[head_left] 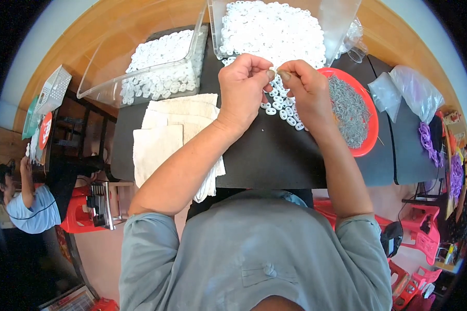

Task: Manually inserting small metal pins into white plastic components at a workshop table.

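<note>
Above the far side of the dark table, my left hand (241, 88) and my right hand (309, 90) meet at their fingertips, each with thumb and forefinger pinched. What they hold is tiny and hard to tell from the white heap behind. Under and between them lie loose small white oval pieces with two holes (271, 111). Beyond, a clear plastic bin (343, 28) leans full of white pieces (270, 31). Beside my right hand stands a red bowl (372, 136) of small thin grey metal parts (349, 116).
A second clear bin (105, 85) with white pieces stands at the left, behind folded cream cloths (158, 145). Clear plastic bags (415, 90) and purple cord (428, 142) lie at the right. Another person (34, 207) sits at the far left; red stools (80, 212) stand around.
</note>
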Demonstrator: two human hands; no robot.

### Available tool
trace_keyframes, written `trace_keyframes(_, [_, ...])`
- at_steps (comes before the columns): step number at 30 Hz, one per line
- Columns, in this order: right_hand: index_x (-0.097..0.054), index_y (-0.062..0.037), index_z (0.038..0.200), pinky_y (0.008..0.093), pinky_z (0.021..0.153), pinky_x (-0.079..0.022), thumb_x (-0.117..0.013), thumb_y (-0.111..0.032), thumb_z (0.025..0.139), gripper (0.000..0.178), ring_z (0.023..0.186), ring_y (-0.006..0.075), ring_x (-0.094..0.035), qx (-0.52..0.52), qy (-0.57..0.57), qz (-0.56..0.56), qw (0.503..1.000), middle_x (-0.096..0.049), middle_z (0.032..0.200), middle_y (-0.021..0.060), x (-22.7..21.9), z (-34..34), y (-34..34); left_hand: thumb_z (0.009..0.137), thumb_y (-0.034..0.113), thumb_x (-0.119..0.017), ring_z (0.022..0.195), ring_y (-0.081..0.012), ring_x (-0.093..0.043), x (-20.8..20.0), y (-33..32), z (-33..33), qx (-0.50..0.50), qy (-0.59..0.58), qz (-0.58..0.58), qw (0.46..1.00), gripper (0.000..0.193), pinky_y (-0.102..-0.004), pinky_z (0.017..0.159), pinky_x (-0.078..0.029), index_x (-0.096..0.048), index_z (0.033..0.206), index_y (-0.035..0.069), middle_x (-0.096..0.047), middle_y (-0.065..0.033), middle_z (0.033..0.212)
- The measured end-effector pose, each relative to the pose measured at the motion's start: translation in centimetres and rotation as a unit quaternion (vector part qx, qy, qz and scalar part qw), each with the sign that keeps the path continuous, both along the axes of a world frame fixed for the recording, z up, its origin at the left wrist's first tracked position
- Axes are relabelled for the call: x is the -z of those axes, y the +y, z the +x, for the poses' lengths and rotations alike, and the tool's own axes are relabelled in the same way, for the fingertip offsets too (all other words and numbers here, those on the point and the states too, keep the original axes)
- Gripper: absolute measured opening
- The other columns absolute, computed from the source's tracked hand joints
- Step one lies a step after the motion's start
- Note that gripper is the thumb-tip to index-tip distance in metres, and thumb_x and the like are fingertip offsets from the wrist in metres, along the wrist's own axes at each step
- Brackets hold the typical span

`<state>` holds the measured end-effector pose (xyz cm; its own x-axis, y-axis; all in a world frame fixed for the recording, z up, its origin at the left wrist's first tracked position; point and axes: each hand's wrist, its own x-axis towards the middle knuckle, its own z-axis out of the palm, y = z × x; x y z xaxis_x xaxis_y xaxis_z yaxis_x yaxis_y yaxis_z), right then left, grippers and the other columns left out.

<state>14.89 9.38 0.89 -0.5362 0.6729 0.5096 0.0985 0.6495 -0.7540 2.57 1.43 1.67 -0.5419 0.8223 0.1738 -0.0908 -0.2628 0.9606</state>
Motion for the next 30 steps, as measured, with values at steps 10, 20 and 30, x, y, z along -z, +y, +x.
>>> trace_keyframes(10, [-0.062, -0.0005, 0.095, 0.0229, 0.057, -0.044, -0.059, -0.01, 0.092, 0.01, 0.066, 0.0062, -0.052, 0.047, -0.044, 0.048, 0.997, -0.059, 0.073, 0.0002, -0.28, 0.09, -0.37, 0.084, -0.002, -0.063, 0.059, -0.0075, -0.059, -0.08, -0.21, 0.47, 0.0, 0.028, -0.01, 1.0, 0.006, -0.0207, 0.043, -0.045, -0.062, 0.089, -0.001, -0.062, -0.0037, 0.072])
trace_keyframes(20, [-0.063, -0.0008, 0.094, 0.0224, 0.057, -0.044, -0.059, -0.01, 0.092, 0.01, 0.065, 0.0052, -0.052, 0.056, -0.002, 0.021, 0.998, -0.06, 0.073, -0.0003, 0.0, -0.36, -0.37, 0.084, -0.001, -0.064, 0.061, -0.0093, -0.06, -0.03, -0.18, 0.25, 0.007, 0.002, 0.002, 1.0, 0.006, -0.0217, 0.047, -0.046, -0.062, 0.09, -0.002, -0.064, -0.0056, 0.076])
trace_keyframes(30, [-0.063, 0.0001, 0.093, 0.0232, 0.056, -0.043, -0.059, -0.009, 0.091, 0.01, 0.063, 0.006, -0.051, 0.057, -0.005, 0.049, 0.997, -0.059, 0.07, 0.0004, -0.12, -0.3, -0.73, 0.085, -0.002, -0.062, 0.06, -0.0094, -0.059, -0.07, -0.22, 0.43, 0.002, -0.009, 0.003, 1.0, 0.004, -0.0214, 0.046, -0.045, -0.061, 0.089, -0.001, -0.064, -0.0059, 0.077])
